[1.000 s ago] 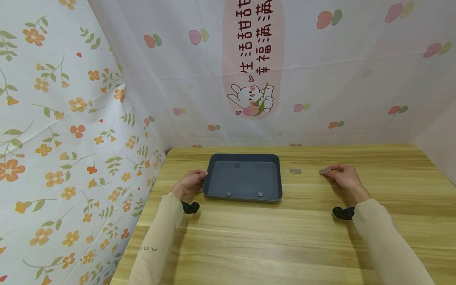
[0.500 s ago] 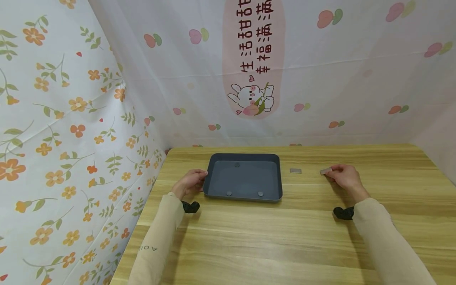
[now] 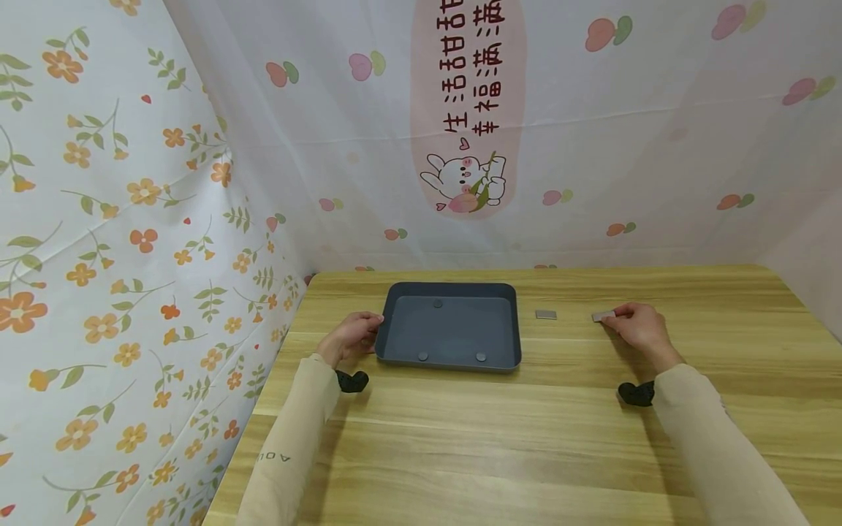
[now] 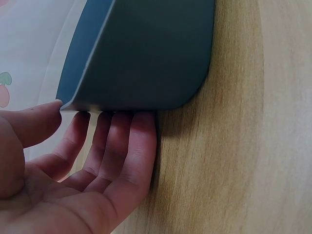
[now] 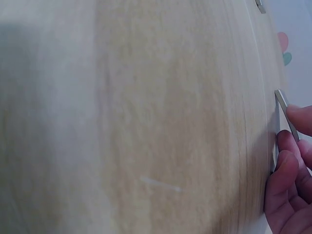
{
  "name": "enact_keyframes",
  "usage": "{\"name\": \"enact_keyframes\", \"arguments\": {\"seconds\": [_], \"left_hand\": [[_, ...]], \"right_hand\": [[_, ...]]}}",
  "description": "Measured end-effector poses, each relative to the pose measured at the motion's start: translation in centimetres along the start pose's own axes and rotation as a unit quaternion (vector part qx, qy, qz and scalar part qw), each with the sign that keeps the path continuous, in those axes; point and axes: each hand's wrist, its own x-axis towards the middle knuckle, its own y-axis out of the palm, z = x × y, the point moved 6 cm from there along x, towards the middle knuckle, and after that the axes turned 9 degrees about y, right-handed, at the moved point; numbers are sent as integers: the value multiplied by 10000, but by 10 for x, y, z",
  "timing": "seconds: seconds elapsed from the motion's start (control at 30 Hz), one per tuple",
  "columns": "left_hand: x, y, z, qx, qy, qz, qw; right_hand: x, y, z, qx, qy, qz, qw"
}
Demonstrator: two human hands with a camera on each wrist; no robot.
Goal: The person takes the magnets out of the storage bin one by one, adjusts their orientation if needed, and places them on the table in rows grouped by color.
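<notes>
A dark grey rectangular tray (image 3: 454,329) with low walls rests on the wooden table. My left hand (image 3: 351,334) holds its left side, with the thumb at the rim and the fingertips against the outer wall in the left wrist view. Between thumb and fingers, my right hand (image 3: 638,327) pinches a small flat grey rectangular piece (image 3: 602,316), tilted close over the tabletop in the right wrist view. A second, similar grey piece (image 3: 545,315) lies flat between the tray and that hand.
Several small round grey knobs, one a front knob (image 3: 481,357), sit on the tray floor. Printed white curtains (image 3: 368,161) hang behind and to the left of the table (image 3: 460,438). A dark wrist device (image 3: 636,394) shows beneath the right sleeve.
My right hand has shifted very slightly to the right with the grey piece, which lies a little more level. The left hand and the tray have stayed put.
</notes>
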Motion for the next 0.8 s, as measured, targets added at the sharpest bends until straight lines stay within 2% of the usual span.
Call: {"name": "enact_keyframes", "arguments": {"seconds": [0.27, 0.8], "left_hand": [[-1, 0, 0, -22, -76, -32, 10000], [0, 0, 1, -7, 19, 44, 10000]], "right_hand": [[1, -1, -1, -118, -34, -10, 9999], [-1, 1, -1, -162, -24, -62, 9998]]}}
